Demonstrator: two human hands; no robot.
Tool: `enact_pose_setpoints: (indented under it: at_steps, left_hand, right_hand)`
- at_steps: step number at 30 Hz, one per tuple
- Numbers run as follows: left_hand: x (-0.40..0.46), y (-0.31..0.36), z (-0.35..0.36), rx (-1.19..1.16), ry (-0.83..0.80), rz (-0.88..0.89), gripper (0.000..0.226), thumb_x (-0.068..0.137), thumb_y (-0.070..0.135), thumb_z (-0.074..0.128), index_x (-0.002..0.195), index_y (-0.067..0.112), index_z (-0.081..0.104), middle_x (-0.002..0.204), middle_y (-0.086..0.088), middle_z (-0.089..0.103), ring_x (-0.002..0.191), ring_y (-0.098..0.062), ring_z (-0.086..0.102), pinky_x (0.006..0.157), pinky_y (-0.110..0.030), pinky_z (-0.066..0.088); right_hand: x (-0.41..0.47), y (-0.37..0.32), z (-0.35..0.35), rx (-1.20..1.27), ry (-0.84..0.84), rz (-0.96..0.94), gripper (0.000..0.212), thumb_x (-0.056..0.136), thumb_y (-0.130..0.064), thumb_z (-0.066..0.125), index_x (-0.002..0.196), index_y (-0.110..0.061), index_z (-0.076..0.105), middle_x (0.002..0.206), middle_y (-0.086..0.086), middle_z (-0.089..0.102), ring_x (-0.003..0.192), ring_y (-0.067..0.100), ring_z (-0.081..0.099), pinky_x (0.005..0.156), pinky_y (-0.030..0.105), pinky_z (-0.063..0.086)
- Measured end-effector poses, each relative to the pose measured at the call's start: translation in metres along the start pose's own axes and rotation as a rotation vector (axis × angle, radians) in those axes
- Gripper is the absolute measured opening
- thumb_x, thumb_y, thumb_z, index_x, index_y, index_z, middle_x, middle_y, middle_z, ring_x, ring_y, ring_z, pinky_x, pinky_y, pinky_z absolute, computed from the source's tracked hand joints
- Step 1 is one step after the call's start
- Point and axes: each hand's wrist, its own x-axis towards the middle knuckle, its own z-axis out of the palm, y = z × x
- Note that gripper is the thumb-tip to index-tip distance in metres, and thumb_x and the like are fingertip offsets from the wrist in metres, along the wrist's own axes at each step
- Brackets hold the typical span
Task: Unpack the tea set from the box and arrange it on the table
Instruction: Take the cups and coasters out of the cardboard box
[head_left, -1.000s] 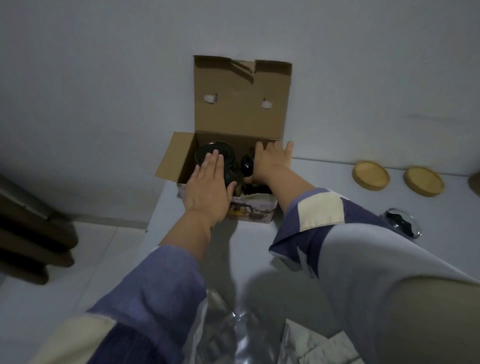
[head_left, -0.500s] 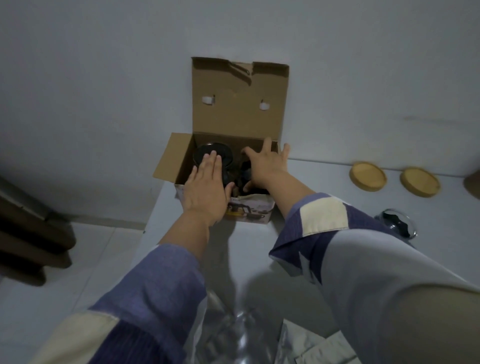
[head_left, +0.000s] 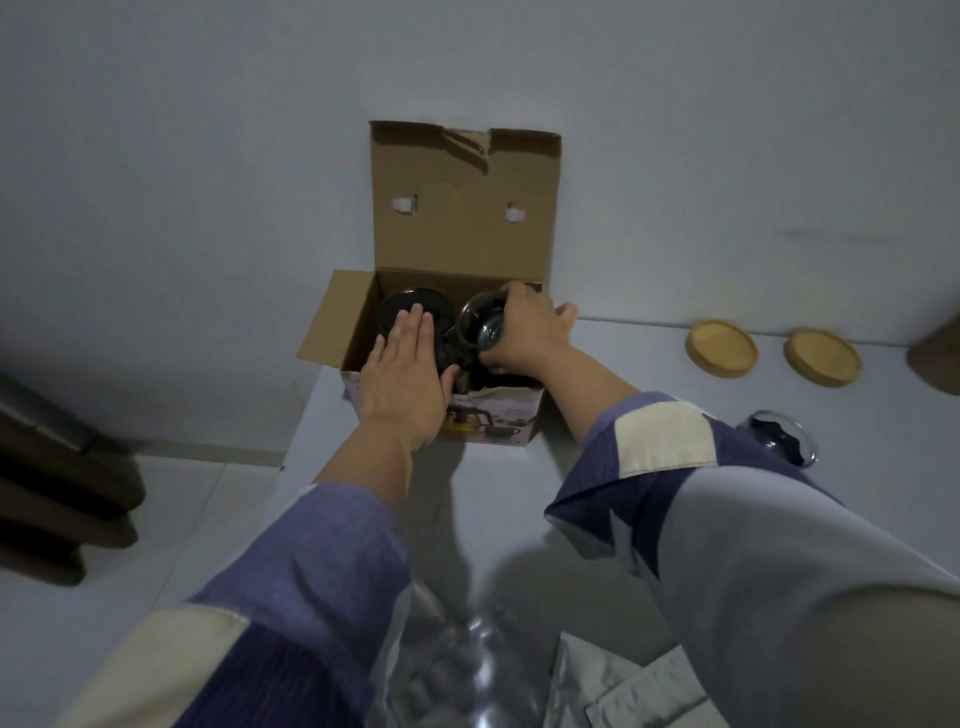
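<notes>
An open cardboard box (head_left: 498, 415) stands at the table's far left corner against the wall, its lid upright. Inside on the left sits a dark round teapot top (head_left: 402, 309). My left hand (head_left: 408, 376) lies flat with fingers extended over the box's front left, fingertips resting on that dark piece. My right hand (head_left: 524, 332) grips a clear glass cup (head_left: 480, 325), tilted on its side at the box's right opening. The bottom of the box is hidden by my hands.
Two round wooden coasters (head_left: 721, 347) (head_left: 822, 357) lie by the wall to the right. A glass piece with a dark inside (head_left: 782, 439) sits on the white table (head_left: 498, 499) behind my right sleeve. Clear plastic wrapping (head_left: 467, 670) lies near me. The table's left edge drops to the floor.
My right hand went from reaching into the box with spread fingers to closing on the glass cup and lifting it to the box's opening. My left hand slid slightly further over the box.
</notes>
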Motion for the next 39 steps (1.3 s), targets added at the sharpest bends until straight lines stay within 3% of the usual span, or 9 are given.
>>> enact_pose_setpoints:
  at_steps: [7,11,16,22,29,33,36,39]
  left_hand:
    - [0.000,0.001,-0.002,0.009,-0.037,0.001,0.068,0.100,0.043,0.026,0.152,0.010,-0.002,0.162,-0.005,-0.005,0.149,-0.019,-0.004,0.121,-0.036,0.005]
    - [-0.001,0.006,-0.007,0.034,-0.076,-0.026,0.068,0.100,0.042,0.027,0.152,0.010,-0.002,0.162,-0.004,-0.006,0.149,-0.019,-0.006,0.121,-0.039,0.002]
    - [0.002,0.032,-0.021,0.078,-0.190,-0.062,0.063,0.102,0.030,0.027,0.152,0.003,-0.001,0.161,-0.010,-0.007,0.149,-0.023,-0.007,0.122,-0.041,0.000]
    - [-0.019,0.128,-0.020,0.010,-0.006,0.145,0.058,0.101,0.027,0.026,0.151,0.003,0.010,0.161,-0.011,0.006,0.149,-0.023,0.004,0.121,-0.037,0.006]
    - [-0.075,0.242,0.047,0.000,-0.362,0.274,0.067,0.099,0.018,0.035,0.152,0.005,-0.005,0.160,-0.008,-0.013,0.149,-0.021,-0.010,0.121,-0.038,-0.004]
    - [-0.093,0.279,0.068,-0.108,-0.568,0.209,0.077,0.094,0.008,0.043,0.151,0.004,-0.008,0.160,-0.007,-0.017,0.149,-0.022,-0.011,0.121,-0.037,-0.002]
    - [-0.101,0.296,0.082,-0.152,-0.631,0.120,0.075,0.096,0.006,0.040,0.150,0.003,-0.012,0.158,-0.008,-0.022,0.148,-0.023,-0.015,0.121,-0.039,-0.001]
    - [-0.098,0.300,0.093,-0.140,-0.638,0.106,0.077,0.095,0.003,0.040,0.149,0.000,-0.014,0.156,-0.013,-0.025,0.146,-0.027,-0.019,0.119,-0.044,-0.004]
  right_hand:
    - [-0.018,0.009,-0.005,0.405,0.203,0.022,0.082,0.066,-0.033,0.080,0.134,-0.012,0.040,0.133,0.009,0.047,0.127,0.027,0.041,0.105,0.038,0.040]
    - [-0.028,0.020,-0.020,0.617,0.191,0.106,0.090,0.066,-0.026,0.083,0.140,-0.009,0.034,0.139,0.010,0.044,0.129,0.026,0.045,0.108,0.035,0.041]
    - [-0.050,0.054,-0.039,0.713,0.217,0.179,0.087,0.066,-0.025,0.083,0.137,-0.009,0.035,0.136,0.010,0.049,0.124,0.025,0.051,0.102,0.027,0.041]
    - [-0.091,0.135,-0.061,0.745,0.252,0.277,0.085,0.066,-0.023,0.082,0.136,-0.009,0.037,0.134,0.008,0.049,0.120,0.021,0.053,0.093,0.019,0.041]
    - [-0.141,0.260,-0.073,0.740,0.255,0.454,0.085,0.068,-0.025,0.081,0.138,-0.010,0.036,0.135,0.009,0.050,0.122,0.023,0.052,0.095,0.025,0.042]
    - [-0.161,0.317,-0.071,0.742,0.249,0.523,0.086,0.068,-0.026,0.081,0.140,-0.010,0.035,0.135,0.009,0.051,0.123,0.024,0.052,0.096,0.026,0.040]
    - [-0.169,0.350,-0.063,0.718,0.219,0.568,0.087,0.065,-0.031,0.082,0.138,-0.014,0.037,0.133,0.009,0.053,0.122,0.028,0.052,0.104,0.039,0.044]
    - [-0.174,0.370,-0.052,0.724,0.209,0.626,0.092,0.058,-0.036,0.082,0.136,-0.016,0.038,0.130,0.009,0.054,0.119,0.028,0.055,0.102,0.044,0.046]
